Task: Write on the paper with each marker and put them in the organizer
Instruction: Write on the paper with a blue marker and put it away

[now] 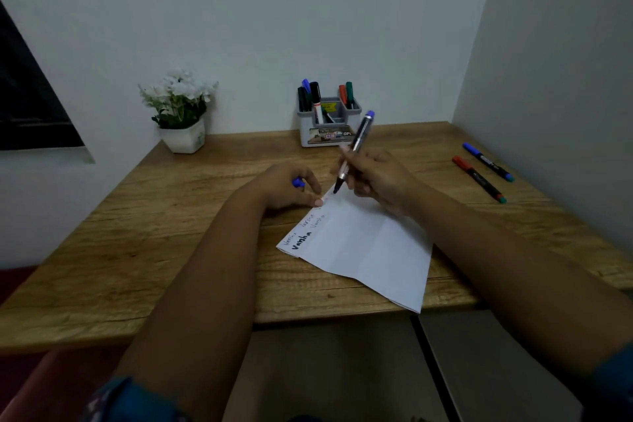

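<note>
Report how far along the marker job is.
Done: several markers stand in the organizer, and words line the paper edge. In hand: the right hand writes with a blue marker; the left hand holds its cap. Left: two markers on the desk.

Head view: I look forward and down over the wooden desk point(171, 216), close in.
Faces: corner wall point(308, 27).
Views: one only.

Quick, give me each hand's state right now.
Left hand: closed on a blue cap, fingertips pinning the paper.
Right hand: closed on the uncapped blue marker, tip at the paper.
</note>
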